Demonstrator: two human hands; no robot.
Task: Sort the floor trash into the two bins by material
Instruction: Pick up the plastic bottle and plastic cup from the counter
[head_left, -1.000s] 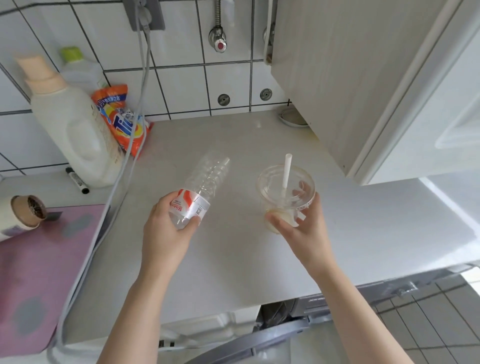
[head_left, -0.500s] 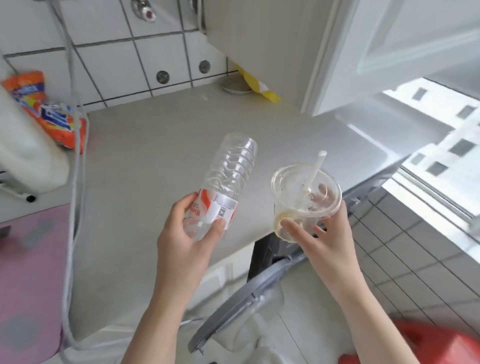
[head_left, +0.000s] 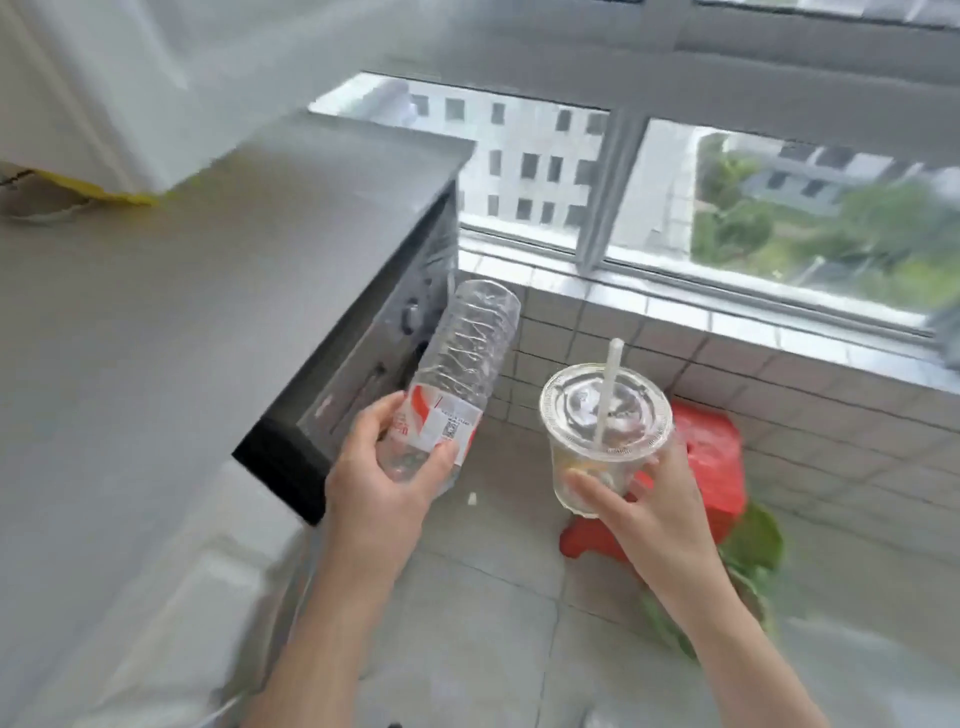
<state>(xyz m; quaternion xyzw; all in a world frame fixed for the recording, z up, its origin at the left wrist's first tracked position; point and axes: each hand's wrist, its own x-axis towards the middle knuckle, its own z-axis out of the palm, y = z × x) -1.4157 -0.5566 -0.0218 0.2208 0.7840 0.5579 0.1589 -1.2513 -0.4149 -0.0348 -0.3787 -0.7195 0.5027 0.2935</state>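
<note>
Bottle (head_left: 457, 384) gripped by left hand (head_left: 382, 488), lidded cup (head_left: 605, 431) by right hand (head_left: 649, 499); view swung right off counter (head_left: 156, 312) toward red bin (head_left: 711, 462): drop-off likely next.

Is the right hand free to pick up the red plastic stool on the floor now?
Probably not: the right hand grips the clear plastic cup with lid and straw, so its fingers are occupied, though the red plastic stool lies just beyond, unobstructed.

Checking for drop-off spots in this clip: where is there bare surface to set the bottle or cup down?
The grey countertop left of the bottle is bare to its far edge. Floor tiles between the forearms look bare. Right is crowded: a red object and green leaves sit behind the cup.
</note>
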